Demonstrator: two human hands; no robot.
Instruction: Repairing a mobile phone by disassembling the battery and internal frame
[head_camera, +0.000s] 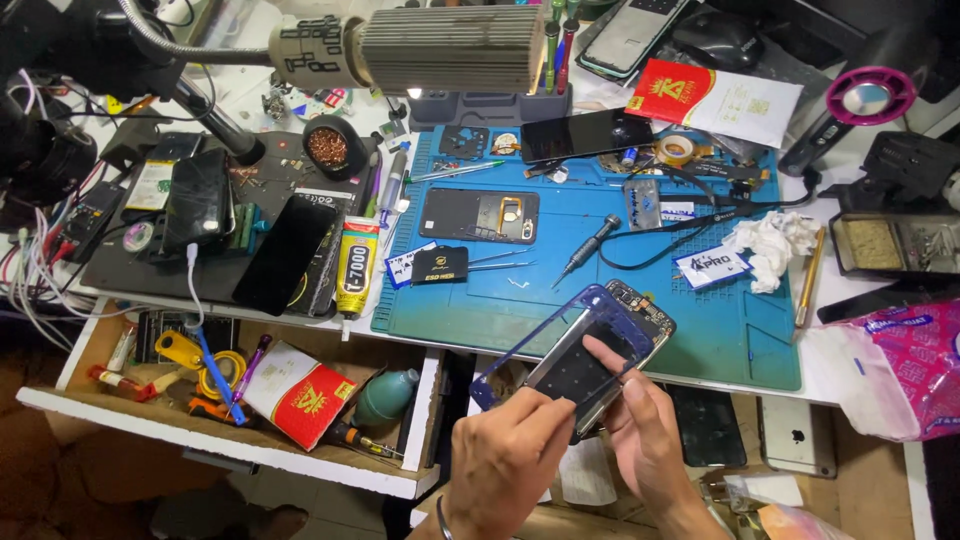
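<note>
1. Left hand, just off the counter's front edge, fingers pinched on the blue phone frame.
2. Right hand grasps the opened phone (thumb on its back), frame around it.
3. Screwdriver lies on the blue mat behind.

Bare mat beside screwdriver
</note>
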